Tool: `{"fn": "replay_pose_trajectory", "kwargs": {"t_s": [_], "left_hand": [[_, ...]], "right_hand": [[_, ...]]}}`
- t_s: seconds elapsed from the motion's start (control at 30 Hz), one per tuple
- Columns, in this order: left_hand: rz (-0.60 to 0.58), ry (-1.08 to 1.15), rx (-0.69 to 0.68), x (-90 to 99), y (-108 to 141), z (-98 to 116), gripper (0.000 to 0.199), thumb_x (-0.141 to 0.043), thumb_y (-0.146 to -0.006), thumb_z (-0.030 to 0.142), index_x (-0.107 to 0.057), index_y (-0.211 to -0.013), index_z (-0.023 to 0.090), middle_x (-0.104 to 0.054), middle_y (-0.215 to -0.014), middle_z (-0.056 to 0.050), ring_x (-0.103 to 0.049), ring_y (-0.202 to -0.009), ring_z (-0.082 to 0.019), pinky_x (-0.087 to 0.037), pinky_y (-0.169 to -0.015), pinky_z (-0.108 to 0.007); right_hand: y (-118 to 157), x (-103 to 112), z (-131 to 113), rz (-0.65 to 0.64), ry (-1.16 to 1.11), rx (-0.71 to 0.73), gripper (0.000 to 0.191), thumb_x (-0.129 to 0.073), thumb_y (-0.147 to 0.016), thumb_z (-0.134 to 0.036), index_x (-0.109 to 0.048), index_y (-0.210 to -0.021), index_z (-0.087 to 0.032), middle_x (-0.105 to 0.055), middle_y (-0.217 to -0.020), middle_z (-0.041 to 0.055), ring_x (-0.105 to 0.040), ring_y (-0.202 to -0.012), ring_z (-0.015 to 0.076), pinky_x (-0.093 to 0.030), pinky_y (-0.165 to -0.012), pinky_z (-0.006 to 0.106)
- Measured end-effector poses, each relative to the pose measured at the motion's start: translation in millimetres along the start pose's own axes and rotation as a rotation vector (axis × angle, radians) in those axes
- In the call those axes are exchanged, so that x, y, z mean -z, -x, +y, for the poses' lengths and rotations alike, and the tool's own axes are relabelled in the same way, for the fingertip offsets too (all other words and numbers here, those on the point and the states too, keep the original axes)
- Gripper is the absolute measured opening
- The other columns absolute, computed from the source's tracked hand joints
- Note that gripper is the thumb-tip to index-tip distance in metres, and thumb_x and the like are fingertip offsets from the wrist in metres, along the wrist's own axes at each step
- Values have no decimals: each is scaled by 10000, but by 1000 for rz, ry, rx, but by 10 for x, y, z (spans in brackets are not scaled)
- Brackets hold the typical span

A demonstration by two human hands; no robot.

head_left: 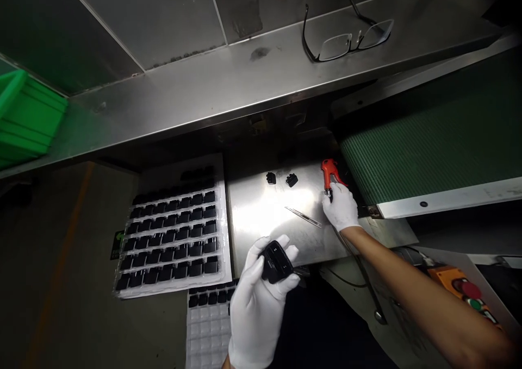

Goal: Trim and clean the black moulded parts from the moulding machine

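Observation:
My left hand [256, 298], in a white glove, holds a small black plastic part [276, 261] over the near edge of a shiny steel plate [253, 217]. My right hand [341, 208], also gloved, grips the lower end of a red-handled tool [328, 176] at the plate's right side; a cable runs from the tool under my forearm. Metal tweezers [302, 217] lie on the plate between my hands. Two loose black parts [271, 178] [291, 180] rest near the plate's far edge.
A clear tray [171, 282] filled with rows of black parts lies left of the plate, and a second tray [207, 325] sits below it. A green conveyor belt [428, 141] runs at right. Glasses [346, 35] rest on the steel shelf above. Green bins [24, 119] stand far left; an orange button box [465, 290] is lower right.

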State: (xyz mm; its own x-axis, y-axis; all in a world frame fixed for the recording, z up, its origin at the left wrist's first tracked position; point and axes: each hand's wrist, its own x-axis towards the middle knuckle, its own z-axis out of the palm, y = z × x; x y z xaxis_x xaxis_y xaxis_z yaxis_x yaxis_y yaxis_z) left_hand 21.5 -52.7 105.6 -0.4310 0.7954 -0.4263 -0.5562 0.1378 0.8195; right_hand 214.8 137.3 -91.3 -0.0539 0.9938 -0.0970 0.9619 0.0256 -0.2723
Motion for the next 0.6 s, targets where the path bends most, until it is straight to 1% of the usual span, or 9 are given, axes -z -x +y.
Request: {"fn": "replay_pose_trajectory", "kwargs": {"t_s": [0.07,0.13,0.2,0.23,0.27,0.33,0.43,0.5,0.6], "left_hand": [[-26,-81,-71,13,19,-53,433,-860,-640,6,-797,-971,278,-786,-1086,-52,-679,-1190,-288,-656,-899,-392],[-45,-85,-75,29,50,-104,342,-834,-730,96,-794,-1013,284,-782,-1106,-55,-643,-1246,-310,-676,-833,-400],[-55,-8,-24,39,81,-139,223,-746,-856,233,-786,-1075,255,-754,-1189,-81,-666,-1204,-329,-687,-756,-405],[-52,40,-1,39,93,-147,220,-705,-892,264,-781,-1097,244,-737,-1228,-90,-685,-1168,-329,-689,-732,-403],[-48,87,15,36,100,-150,224,-692,-900,269,-780,-1103,236,-725,-1248,-94,-695,-1146,-325,-689,-727,-399],[-38,173,62,19,100,-137,210,-722,-868,223,-786,-1068,220,-708,-1274,-91,-691,-1157,-313,-684,-761,-367],[-18,263,164,-21,80,-88,207,-708,-880,214,-772,-1077,206,-662,-1349,-95,-701,-1142,-279,-665,-817,-311],[4,301,217,-51,64,-48,239,-696,-892,210,-746,-1126,202,-688,-1289,-106,-723,-1084,-254,-658,-817,-289],[18,384,282,-80,42,-5,251,-667,-921,228,-699,-1167,185,-724,-1084,-107,-742,-901,-209,-653,-652,-243]], "right_hand": [[-93,-21,24,9,-8,10,450,-364,-988,-379,-559,-1316,-141,-528,-1414,163,-535,-1162,335,-448,-931,421],[-131,-57,12,15,-19,27,456,-374,-983,-379,-565,-1324,-144,-516,-1443,154,-528,-1199,327,-448,-966,418],[-121,-95,-13,19,-31,48,473,-382,-984,-379,-544,-1362,-144,-499,-1472,144,-508,-1251,305,-426,-1031,401],[-104,-111,-23,18,-34,59,476,-386,-985,-379,-541,-1370,-146,-497,-1477,140,-500,-1267,294,-415,-1053,390],[-86,-123,-28,13,-34,70,472,-390,-984,-380,-546,-1366,-150,-499,-1476,137,-498,-1271,287,-410,-1062,382],[-60,-132,-22,4,-23,82,457,-393,-982,-385,-566,-1342,-162,-506,-1465,134,-503,-1258,290,-417,-1050,386],[-106,-121,16,13,14,61,463,-415,-960,-377,-543,-1343,-151,-453,-1490,161,-467,-1282,331,-421,-1028,425],[-207,-124,45,21,39,34,514,-461,-924,-367,-484,-1376,-123,-414,-1490,199,-410,-1327,359,-401,-1044,452],[-428,-192,82,3,60,-46,691,-543,-860,-376,-358,-1445,-58,-336,-1504,274,-336,-1371,408,-361,-1073,508]]}}
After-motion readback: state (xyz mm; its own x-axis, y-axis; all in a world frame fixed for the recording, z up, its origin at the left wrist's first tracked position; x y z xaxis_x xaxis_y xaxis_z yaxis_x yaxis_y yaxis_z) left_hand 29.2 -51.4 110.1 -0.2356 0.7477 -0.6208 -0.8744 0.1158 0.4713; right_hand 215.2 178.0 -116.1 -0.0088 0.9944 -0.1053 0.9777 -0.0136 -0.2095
